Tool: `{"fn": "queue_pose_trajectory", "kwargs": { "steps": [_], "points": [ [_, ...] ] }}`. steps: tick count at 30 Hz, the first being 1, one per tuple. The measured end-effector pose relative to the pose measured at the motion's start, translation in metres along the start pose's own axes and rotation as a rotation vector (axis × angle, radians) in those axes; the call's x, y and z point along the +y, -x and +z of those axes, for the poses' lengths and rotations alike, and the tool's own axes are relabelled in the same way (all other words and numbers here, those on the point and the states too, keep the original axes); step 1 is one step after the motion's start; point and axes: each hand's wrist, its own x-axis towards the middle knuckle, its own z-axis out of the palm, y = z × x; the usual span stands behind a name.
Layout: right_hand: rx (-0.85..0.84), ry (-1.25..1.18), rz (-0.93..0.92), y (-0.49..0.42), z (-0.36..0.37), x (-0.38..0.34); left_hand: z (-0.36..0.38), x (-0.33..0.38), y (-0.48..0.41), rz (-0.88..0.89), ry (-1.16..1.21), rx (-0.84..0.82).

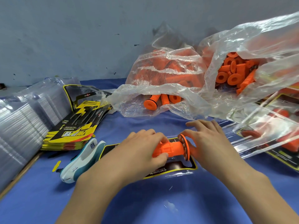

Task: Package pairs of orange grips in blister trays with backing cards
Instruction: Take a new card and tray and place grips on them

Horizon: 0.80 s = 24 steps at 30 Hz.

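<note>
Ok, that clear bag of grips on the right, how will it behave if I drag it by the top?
The bag looks thin and crinkled, so probably floppy, stretching rather than sliding. Its mouth gapes sideways, so grips may well spill. The grips look round, so likely to roll.

A pale blue-grey wall (72, 38), marked with dark specks and scuffs, is seen behind the work surface. The table is covered by a blue cloth (145, 207), and a strip of its wooden edge (17, 177) is exposed at the left. Even, diffuse light is cast throughout.
</note>
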Motion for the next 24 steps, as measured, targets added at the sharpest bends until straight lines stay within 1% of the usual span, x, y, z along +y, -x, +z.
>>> {"fn": "queue_pose_trajectory", "kwargs": {
  "steps": [8,13,17,20,22,24],
  "points": [
    [-0.022,0.006,0.027,0.001,0.006,0.002,0.009,0.001,0.000,0.018,-0.041,-0.031],
    [0.000,-0.026,0.031,0.001,0.009,0.002,0.013,0.002,-0.001,0.039,-0.013,-0.029],
    [0.015,-0.029,0.030,0.002,0.009,0.003,0.007,-0.001,0.001,0.044,0.068,0.000],
    [0.014,-0.037,0.027,0.001,0.010,0.004,-0.009,-0.013,0.005,-0.017,0.197,0.089],
    [0.021,-0.046,0.021,0.001,0.010,0.005,-0.021,-0.031,0.007,-0.118,0.235,0.223],
    [0.035,-0.060,0.011,0.003,0.009,0.006,-0.027,-0.050,0.013,-0.251,0.220,0.354]
  ]
}}
